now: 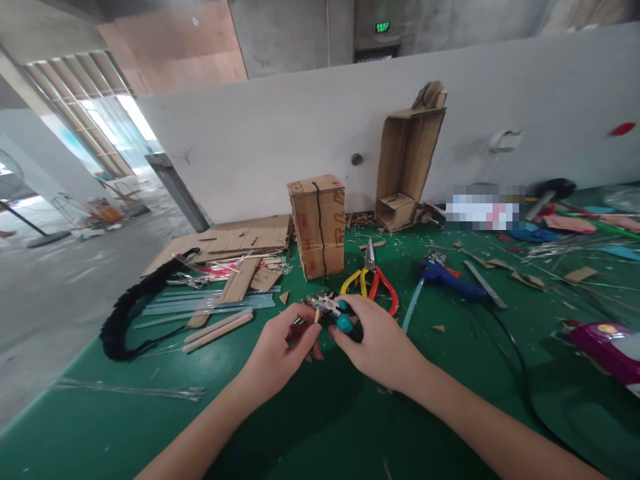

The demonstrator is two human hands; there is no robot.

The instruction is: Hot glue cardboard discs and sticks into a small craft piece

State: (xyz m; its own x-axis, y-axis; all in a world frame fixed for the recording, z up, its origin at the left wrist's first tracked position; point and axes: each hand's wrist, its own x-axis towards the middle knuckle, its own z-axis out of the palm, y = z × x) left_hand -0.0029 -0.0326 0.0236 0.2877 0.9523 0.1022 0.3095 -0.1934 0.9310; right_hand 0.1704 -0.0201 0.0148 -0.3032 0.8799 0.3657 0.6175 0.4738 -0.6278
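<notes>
In front of the box, the left hand pinches a stick; the right hand grips pliers (teal-handled).

On my screen I see a white partition behind the green bench, grey floor at left, a glowing exit sign.

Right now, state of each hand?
Left hand: closed, pinching a small wooden stick between thumb and fingers.
Right hand: closed around the teal-and-black handles of the pliers, their head at the stick.
</notes>
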